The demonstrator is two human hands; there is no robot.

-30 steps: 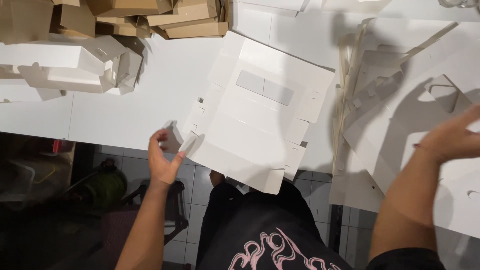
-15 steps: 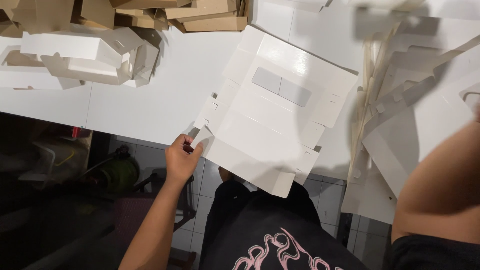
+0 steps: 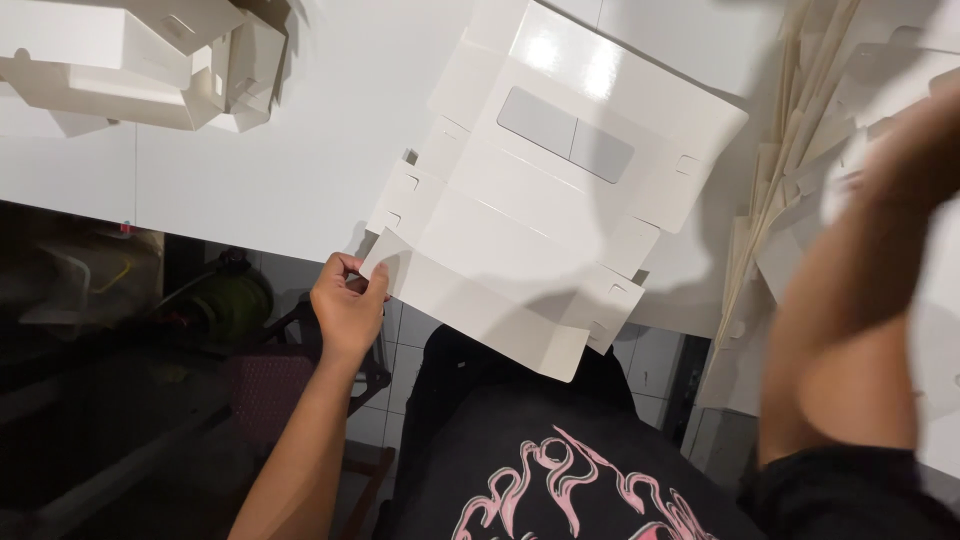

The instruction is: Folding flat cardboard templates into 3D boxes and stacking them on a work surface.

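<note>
Left hand [image 3: 347,305] pinches a corner flap of the flat white carton [image 3: 545,190] overhanging the bench's [image 3: 250,170] near edge, seemingly starting a fold; right hand's [image 3: 905,150] blurred fingers unreadable.

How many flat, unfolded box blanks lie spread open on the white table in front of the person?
1: the flat box blank at centre, its near corner pinched by the left hand. More may sit in the upright stack at right.

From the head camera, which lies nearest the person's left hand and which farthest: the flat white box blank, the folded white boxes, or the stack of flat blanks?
1. Flat white box blank: pinched by the left hand.
2. Folded white boxes: upper left.
3. Stack of flat blanks: far right.
</note>
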